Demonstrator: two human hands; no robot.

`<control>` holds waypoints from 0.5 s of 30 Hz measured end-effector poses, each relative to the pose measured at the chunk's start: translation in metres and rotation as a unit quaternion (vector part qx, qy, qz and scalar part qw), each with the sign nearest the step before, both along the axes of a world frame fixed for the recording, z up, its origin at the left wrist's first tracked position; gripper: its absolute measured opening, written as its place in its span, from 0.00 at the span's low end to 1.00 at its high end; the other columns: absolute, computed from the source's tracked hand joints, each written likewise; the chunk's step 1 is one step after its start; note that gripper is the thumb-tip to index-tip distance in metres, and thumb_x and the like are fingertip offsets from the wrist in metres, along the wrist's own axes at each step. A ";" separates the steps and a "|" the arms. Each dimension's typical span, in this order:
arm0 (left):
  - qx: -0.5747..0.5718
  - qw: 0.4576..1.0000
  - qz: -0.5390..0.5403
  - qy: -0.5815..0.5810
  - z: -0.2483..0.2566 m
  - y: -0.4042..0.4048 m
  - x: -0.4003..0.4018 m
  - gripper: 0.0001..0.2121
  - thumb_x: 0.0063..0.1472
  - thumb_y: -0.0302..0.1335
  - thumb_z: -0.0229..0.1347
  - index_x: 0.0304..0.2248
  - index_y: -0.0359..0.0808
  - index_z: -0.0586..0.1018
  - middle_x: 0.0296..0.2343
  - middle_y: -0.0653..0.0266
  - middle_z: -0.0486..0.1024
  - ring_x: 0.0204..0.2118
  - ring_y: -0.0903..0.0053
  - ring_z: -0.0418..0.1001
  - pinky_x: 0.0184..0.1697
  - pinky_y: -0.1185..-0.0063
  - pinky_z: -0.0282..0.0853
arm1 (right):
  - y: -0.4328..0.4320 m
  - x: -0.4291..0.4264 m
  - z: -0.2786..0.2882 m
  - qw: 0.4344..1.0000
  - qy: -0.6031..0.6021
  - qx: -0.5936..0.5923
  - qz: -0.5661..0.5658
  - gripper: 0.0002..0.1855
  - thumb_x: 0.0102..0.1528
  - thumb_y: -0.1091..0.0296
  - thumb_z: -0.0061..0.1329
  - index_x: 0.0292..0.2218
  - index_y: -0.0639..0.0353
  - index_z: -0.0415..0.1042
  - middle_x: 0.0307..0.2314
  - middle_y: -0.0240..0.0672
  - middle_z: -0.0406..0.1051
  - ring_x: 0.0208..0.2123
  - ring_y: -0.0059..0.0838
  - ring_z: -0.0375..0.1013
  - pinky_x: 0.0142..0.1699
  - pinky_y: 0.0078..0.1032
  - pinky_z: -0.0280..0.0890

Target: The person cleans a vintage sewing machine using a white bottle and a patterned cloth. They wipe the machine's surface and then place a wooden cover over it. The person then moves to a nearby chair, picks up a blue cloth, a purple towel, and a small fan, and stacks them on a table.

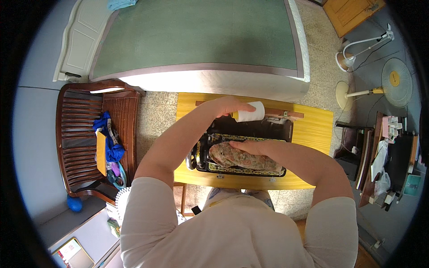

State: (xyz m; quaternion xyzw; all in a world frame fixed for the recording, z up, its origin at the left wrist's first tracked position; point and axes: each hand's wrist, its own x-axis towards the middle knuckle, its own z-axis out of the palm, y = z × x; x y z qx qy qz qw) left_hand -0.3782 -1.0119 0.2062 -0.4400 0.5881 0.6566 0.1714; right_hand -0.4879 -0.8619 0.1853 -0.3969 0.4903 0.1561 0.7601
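A large cone of white thread [251, 112] with a yellow end is in the grip of my left hand [231, 105], above the dark opening [238, 127] in the tabletop. Below it lies a black sewing machine [202, 155] with gold decoration, in the wooden sewing table [313, 134]. A floral cloth cover [234, 157] wraps the machine's arm. My right hand [253, 147] rests flat on that cover, fingers pointing left. The handwheel [191, 159] shows at the machine's left end. My right forearm hides part of the table's right side.
Beyond the table stands a bed with a green mat [201, 37]. On the left, a wooden bench [124, 134] holds blue cloth [114, 150] and a yellow board [101, 154]. A standing fan [365, 92] and cluttered shelves [367, 167] are on the right.
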 end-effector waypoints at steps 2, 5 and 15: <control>-0.030 0.999 -0.024 0.012 -0.006 0.000 0.006 0.36 0.41 0.55 0.60 0.43 0.33 0.76 0.40 0.57 0.73 0.44 0.69 0.68 0.47 0.74 0.61 | -0.006 -0.001 -0.012 1.000 0.020 -0.012 -0.004 0.53 0.47 0.19 0.22 0.59 0.56 0.52 0.58 0.46 0.47 0.60 0.41 0.46 0.61 0.42 0.41; -0.054 0.998 -0.017 -0.006 0.009 0.004 0.002 0.35 0.39 0.54 0.62 0.39 0.30 0.79 0.37 0.57 0.75 0.40 0.69 0.70 0.44 0.75 0.63 | -0.013 -0.008 -0.051 0.999 0.051 -0.007 -0.002 0.51 0.48 0.20 0.21 0.59 0.53 0.52 0.59 0.42 0.44 0.61 0.41 0.44 0.61 0.40 0.41; -0.035 0.996 0.073 0.039 -0.029 0.010 0.013 0.32 0.40 0.50 0.64 0.35 0.27 0.80 0.33 0.55 0.76 0.36 0.72 0.72 0.40 0.76 0.65 | -0.044 -0.010 -0.049 0.974 0.121 -0.180 -0.059 0.36 0.54 0.37 0.39 0.56 0.49 0.53 0.54 0.36 0.54 0.53 0.38 0.56 0.56 0.34 0.55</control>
